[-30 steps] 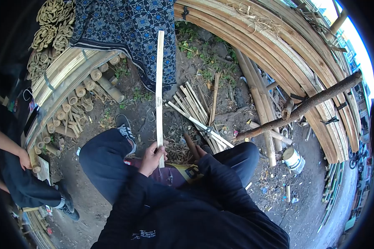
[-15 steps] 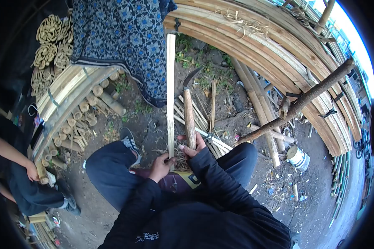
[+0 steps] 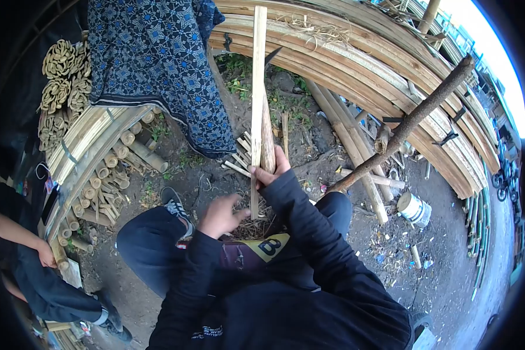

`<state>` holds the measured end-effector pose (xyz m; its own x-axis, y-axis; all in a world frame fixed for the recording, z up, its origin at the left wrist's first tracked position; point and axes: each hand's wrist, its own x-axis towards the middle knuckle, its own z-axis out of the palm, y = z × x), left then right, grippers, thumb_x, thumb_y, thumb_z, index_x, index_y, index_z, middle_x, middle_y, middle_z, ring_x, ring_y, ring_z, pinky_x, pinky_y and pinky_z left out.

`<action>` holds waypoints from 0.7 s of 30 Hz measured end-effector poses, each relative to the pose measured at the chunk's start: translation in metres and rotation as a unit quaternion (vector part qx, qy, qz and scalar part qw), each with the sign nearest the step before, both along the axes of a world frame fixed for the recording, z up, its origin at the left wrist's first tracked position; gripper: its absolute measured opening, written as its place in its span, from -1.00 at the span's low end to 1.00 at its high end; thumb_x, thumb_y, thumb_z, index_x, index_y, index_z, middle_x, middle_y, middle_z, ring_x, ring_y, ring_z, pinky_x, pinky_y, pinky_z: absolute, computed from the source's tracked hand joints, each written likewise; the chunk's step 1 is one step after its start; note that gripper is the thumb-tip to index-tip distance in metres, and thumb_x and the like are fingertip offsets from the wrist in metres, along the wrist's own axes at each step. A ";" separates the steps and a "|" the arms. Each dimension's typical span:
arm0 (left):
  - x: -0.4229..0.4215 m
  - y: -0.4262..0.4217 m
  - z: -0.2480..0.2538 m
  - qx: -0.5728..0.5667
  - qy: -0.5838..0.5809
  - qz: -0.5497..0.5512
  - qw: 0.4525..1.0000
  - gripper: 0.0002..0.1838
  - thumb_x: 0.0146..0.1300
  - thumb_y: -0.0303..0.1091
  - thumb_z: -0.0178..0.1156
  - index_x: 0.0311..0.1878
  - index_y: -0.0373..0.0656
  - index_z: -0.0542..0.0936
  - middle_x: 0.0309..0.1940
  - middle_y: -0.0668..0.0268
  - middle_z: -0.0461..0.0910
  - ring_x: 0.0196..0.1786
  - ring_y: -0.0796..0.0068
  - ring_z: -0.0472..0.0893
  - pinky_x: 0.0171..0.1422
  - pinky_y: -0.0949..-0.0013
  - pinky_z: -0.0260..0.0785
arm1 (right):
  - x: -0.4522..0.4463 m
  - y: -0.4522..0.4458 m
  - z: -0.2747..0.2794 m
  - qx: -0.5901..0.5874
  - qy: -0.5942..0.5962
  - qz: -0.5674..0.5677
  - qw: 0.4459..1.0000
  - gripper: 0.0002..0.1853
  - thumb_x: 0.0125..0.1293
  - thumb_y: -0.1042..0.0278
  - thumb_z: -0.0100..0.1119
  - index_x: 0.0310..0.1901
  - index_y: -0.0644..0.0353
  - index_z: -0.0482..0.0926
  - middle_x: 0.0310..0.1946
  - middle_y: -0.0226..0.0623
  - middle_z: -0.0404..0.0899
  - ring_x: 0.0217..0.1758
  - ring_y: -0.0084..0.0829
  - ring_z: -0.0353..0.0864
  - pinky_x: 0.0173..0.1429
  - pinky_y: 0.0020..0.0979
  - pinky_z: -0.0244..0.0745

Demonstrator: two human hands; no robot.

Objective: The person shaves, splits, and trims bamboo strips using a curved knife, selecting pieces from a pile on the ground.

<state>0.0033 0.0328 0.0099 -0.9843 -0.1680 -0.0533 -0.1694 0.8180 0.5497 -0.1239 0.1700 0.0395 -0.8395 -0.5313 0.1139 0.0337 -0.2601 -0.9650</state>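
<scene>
My right hand [image 3: 274, 166] is wrapped round the wooden handle of a sickle [image 3: 267, 131], its thumb pressed against a pale bamboo strip [image 3: 258, 87]. The strip stands nearly upright in front of the sickle and hides part of the handle and blade. Only the dark tip of the blade shows, to the right of the strip. My left hand [image 3: 220, 216] is off the strip, just left of its lower end, with thumb and fingers apart. Between my knees lies a dark red and yellow piece of material [image 3: 265, 248].
Thin split sticks [image 3: 239, 160] lie on the ground ahead. A thick branch [image 3: 405, 131] slants at the right near a white bucket [image 3: 414, 210]. Long planks [image 3: 356, 76] curve across the back. A patterned cloth [image 3: 157, 64] hangs at left; another person's hand [image 3: 45, 255] is farther left.
My left hand has let go of the strip's lower end and opened. The strip has shifted up and right against the sickle, where my right thumb now touches it.
</scene>
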 end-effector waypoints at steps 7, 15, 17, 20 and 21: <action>-0.041 -0.029 0.149 0.073 0.284 0.045 0.955 -0.65 0.30 -0.11 0.24 -0.02 -0.17 0.57 -0.26 0.23 0.68 -0.21 0.44 0.67 -0.13 0.36 0.52 | -0.013 0.003 0.038 -0.005 0.048 0.005 0.999 -0.44 0.18 0.57 0.31 0.17 0.20 0.24 -0.36 -0.39 0.52 -0.58 -0.62 0.48 -0.56 -0.59 0.44; -0.066 -0.030 0.230 0.047 0.381 0.036 0.923 -0.65 0.28 -0.13 0.26 -0.09 -0.26 0.60 -0.32 0.20 0.68 -0.24 0.44 0.66 -0.14 0.37 0.51 | -0.001 -0.003 0.048 0.011 0.081 0.033 0.996 -0.43 0.19 0.66 0.23 0.18 0.19 0.20 -0.31 -0.34 0.49 -0.58 -0.64 0.45 -0.59 -0.59 0.43; -0.067 -0.029 0.226 0.050 0.382 0.036 0.922 -0.67 0.28 -0.14 0.26 -0.12 -0.25 0.61 -0.35 0.21 0.68 -0.26 0.45 0.66 -0.15 0.38 0.51 | 0.005 -0.003 0.054 0.016 0.083 0.033 0.996 -0.43 0.19 0.66 0.23 0.18 0.19 0.20 -0.31 -0.34 0.49 -0.58 -0.64 0.45 -0.59 -0.59 0.43; -0.072 -0.029 0.214 0.048 0.380 0.044 0.923 -0.72 0.30 -0.18 0.24 -0.21 -0.25 0.63 -0.41 0.26 0.68 -0.32 0.51 0.65 -0.21 0.43 0.48 | 0.005 -0.006 0.052 0.011 0.096 0.020 0.995 -0.44 0.18 0.67 0.23 0.17 0.21 0.20 -0.33 -0.34 0.49 -0.59 -0.64 0.45 -0.60 -0.58 0.41; -0.076 -0.032 0.209 0.037 0.385 0.049 0.921 -0.72 0.30 -0.18 0.24 -0.23 -0.25 0.63 -0.42 0.28 0.67 -0.33 0.55 0.64 -0.24 0.44 0.46 | 0.005 -0.005 0.053 0.025 0.111 0.011 0.993 -0.45 0.18 0.66 0.23 0.16 0.22 0.20 -0.35 -0.35 0.49 -0.60 -0.64 0.44 -0.60 -0.58 0.40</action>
